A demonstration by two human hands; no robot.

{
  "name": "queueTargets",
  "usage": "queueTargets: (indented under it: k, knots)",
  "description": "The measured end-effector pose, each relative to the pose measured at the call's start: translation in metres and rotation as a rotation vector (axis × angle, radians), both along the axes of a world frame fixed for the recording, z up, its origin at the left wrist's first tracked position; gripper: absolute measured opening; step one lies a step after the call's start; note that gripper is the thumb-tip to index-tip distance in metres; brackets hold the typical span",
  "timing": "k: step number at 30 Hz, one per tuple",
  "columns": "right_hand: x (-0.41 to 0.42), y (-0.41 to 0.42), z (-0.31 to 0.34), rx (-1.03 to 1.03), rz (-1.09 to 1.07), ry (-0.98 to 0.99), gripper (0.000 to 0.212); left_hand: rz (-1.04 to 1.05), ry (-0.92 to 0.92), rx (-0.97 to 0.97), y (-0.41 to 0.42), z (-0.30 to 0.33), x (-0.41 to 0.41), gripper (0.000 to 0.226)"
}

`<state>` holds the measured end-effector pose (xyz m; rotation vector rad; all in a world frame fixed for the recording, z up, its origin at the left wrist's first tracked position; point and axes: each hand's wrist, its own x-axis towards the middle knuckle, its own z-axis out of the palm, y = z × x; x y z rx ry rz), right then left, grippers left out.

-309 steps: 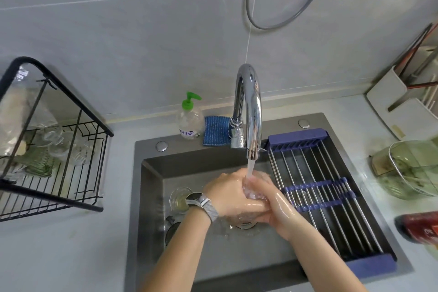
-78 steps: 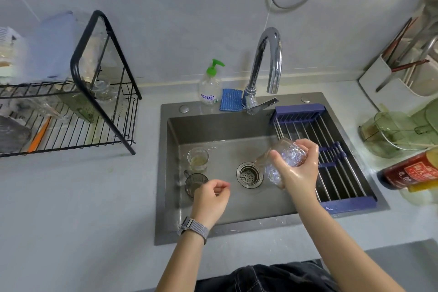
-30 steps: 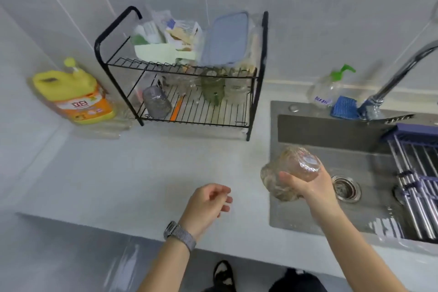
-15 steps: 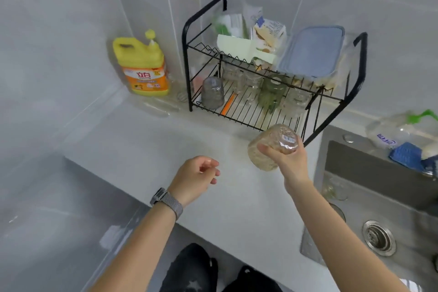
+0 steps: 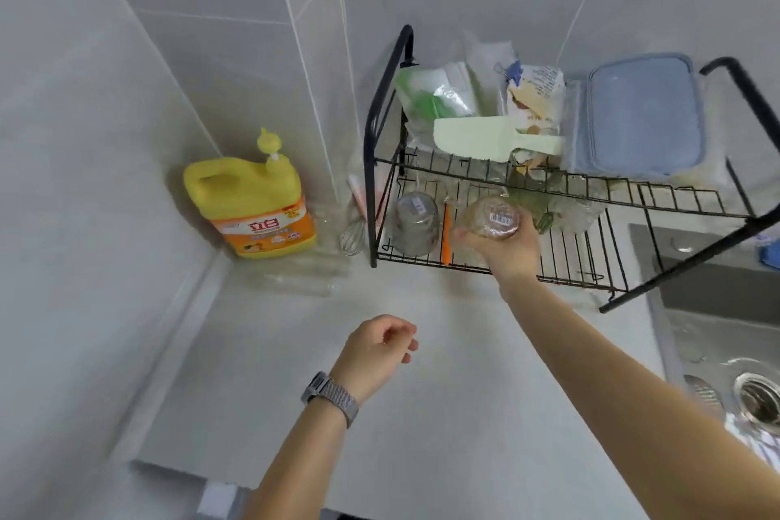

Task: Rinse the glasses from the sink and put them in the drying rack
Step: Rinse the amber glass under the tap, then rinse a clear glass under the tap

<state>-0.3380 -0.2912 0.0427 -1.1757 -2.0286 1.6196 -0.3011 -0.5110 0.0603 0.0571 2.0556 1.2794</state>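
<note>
You're mid-placement: right hand (image 5: 508, 251) grips the upturned glass (image 5: 491, 219) at the rack's (image 5: 591, 266) lower shelf, so set it down at 3 o'clock of the parked glass (image 5: 414, 224); left hand (image 5: 375, 353) loosely curled, empty.

A home kitchen: tiled walls, sink (image 5: 717, 334), dish rack (image 5: 591, 198), detergent jug (image 5: 253, 203).

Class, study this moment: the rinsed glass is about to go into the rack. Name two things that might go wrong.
1. The right hand grips the wet glass alone; it might slip.
2. The inverted glass and orange utensil crowd the drying rack's lower shelf, so setting down could knock them.
</note>
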Motion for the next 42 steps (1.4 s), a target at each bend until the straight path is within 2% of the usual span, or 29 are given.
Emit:
queueTargets:
  k: [7,13,16,22,25,27,32,38,42]
  knots:
    - [-0.022,-0.007,-0.021,0.092,-0.101,-0.124,0.089,-0.04,-0.051,0.01,0.001,-0.019,-0.035,0.019]
    - [-0.026,-0.01,-0.024,0.112,-0.094,-0.163,0.09,-0.027,-0.095,0.022,0.001,-0.031,-0.037,0.019]
    - [-0.028,-0.008,-0.026,0.078,-0.025,-0.186,0.076,-0.031,-0.103,0.016,0.001,-0.033,-0.036,0.02]
    - [-0.022,0.002,-0.021,0.115,0.194,-0.258,0.081,-0.061,-0.105,0.006,0.019,-0.035,-0.033,0.02]
    - [-0.006,0.011,-0.015,0.134,0.227,-0.25,0.089,-0.081,-0.087,0.016,0.033,-0.035,-0.03,0.02]
    - [0.012,0.018,-0.014,0.159,0.191,-0.216,0.081,-0.09,-0.08,0.01,0.043,-0.035,-0.024,0.02]
    - [0.099,0.038,-0.012,0.15,0.013,0.004,0.02,-0.152,-0.061,-0.012,0.079,-0.035,0.001,0.019]
    - [0.211,0.113,-0.035,0.113,-0.151,-0.089,0.015,-0.223,-0.014,-0.041,0.156,-0.036,0.051,0.016]
    - [0.273,0.183,-0.053,0.072,-0.161,-0.148,0.017,-0.231,0.028,-0.047,0.221,-0.039,0.105,0.015]
